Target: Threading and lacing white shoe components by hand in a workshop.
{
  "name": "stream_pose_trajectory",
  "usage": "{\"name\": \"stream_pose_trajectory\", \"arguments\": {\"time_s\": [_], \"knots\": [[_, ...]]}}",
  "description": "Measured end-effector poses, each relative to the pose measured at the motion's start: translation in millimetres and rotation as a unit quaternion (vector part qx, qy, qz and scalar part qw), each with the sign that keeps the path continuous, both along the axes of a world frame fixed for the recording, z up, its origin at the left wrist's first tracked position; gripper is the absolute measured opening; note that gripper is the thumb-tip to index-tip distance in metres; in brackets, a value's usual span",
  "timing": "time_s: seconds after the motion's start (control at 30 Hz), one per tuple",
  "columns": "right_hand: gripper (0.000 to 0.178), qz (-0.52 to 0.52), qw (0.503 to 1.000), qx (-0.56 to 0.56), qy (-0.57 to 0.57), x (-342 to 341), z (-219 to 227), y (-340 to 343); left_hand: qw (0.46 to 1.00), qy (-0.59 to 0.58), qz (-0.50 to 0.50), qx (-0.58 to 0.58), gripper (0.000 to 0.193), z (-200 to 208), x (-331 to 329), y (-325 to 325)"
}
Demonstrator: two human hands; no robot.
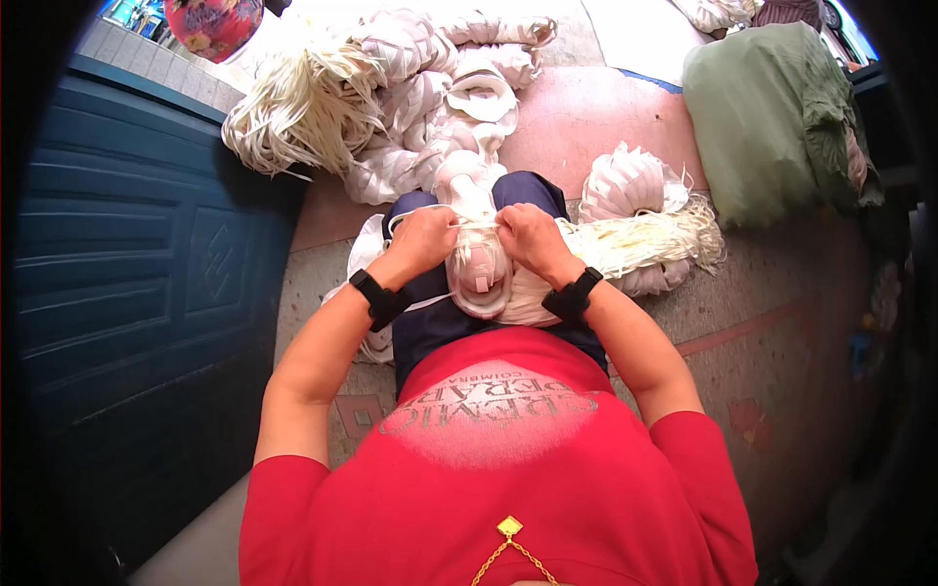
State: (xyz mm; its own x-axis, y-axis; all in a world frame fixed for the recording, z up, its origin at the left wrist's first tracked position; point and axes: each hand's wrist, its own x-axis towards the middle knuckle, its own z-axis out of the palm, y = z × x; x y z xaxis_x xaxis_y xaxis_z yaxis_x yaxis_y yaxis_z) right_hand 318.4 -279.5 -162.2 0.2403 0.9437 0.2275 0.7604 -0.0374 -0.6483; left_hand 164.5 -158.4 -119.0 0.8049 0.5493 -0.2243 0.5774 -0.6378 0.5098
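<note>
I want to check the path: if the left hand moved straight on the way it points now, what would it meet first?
The left hand points toward the right hand, so it would probably first meet the pale bundle of strips held between them, which it already touches. Depth is unclear.

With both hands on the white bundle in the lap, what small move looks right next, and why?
Probably pull the thin white strap snug. The left hand and right hand both grip at the top of the white bundle resting on the lap, and the strap loops loosely from the left hand across the bundle, so it looks slack rather than tight.
</note>
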Motion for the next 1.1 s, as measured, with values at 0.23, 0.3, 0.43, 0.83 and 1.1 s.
{"name": "stream_pose_trajectory", "arguments": {"time_s": [0.23,0.3,0.43,0.83,1.1], "knots": [[0.009,-0.003,1.0,-0.023,0.008,2,4,5,0.998,-0.054,-0.036,0.027,0.013,-9,-35,-21],[0.009,-0.003,1.0,-0.022,0.018,0,3,5,0.998,-0.055,-0.039,0.018,0.012,-12,-39,-18],[0.011,-0.013,0.996,-0.044,0.071,-2,-1,3,0.996,-0.075,-0.038,-0.034,0.009,0,-52,-3],[0.019,0.113,0.993,0.01,0.009,-9,7,9,0.994,-0.109,0.0,0.0,0.014,-3,-54,-3],[0.02,0.016,0.992,0.018,0.123,-4,7,1,0.972,-0.176,0.13,-0.087,0.015,12,-22,-2]]}}
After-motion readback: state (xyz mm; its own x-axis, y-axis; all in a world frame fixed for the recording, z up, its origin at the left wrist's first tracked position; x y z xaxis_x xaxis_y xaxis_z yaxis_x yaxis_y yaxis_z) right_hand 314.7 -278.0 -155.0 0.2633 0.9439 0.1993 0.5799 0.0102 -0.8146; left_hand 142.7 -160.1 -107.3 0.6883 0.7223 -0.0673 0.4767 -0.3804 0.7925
